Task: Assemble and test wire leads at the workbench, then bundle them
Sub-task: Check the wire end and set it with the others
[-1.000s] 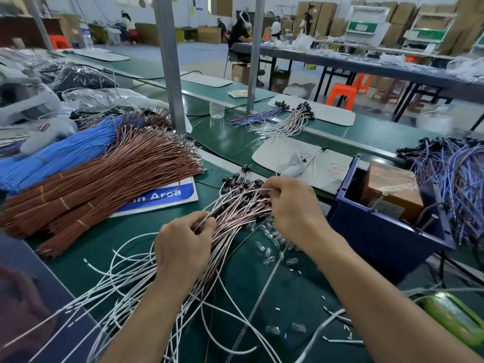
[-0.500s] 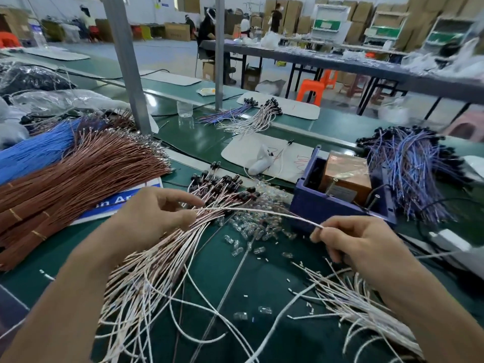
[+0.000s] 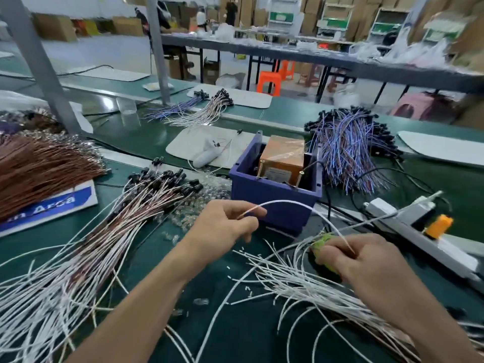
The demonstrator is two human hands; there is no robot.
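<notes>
The left hand [image 3: 225, 226] and right hand [image 3: 366, 260] each pinched one end of a white wire [image 3: 288, 203]. This was likely to feed it to the green tool [image 3: 322, 242].

Only one bit of lettering could be made out. On the blue-and-white card [image 3: 65, 203] at the left edge of the frame, white letters on the blue band read "Arca", with a lone "n" before them; the brown wires [image 3: 39, 166] covered the rest. The label [image 3: 279, 175] on the orange box [image 3: 284, 153] at centre was too small to read.
</notes>
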